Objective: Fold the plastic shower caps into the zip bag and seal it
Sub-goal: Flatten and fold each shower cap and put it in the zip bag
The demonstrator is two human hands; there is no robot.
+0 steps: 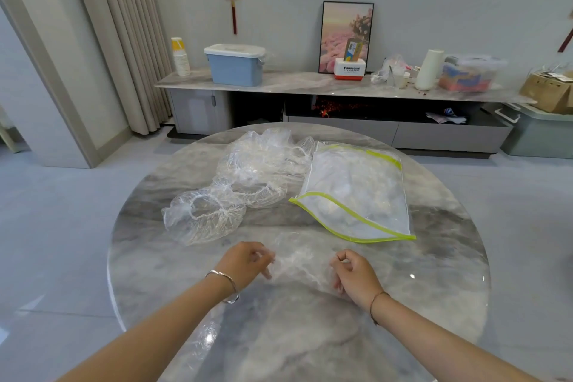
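Note:
A clear shower cap (302, 263) is stretched between my hands just above the round marble table (434, 273). My left hand (246, 260) pinches its left edge and my right hand (356, 273) pinches its right edge. Another shower cap (204, 217) with a gathered elastic rim lies flat to the left. Behind it sits a crumpled heap of more caps (260, 164). The clear zip bag (356, 192) with green edging lies at the right, its mouth open toward me and some caps inside.
A long low cabinet (279, 87) stands beyond the table with a blue lidded box (235, 65), a stack of paper cups (180, 56), a framed picture and other clutter. Curtains hang at the back left. Grey floor surrounds the table.

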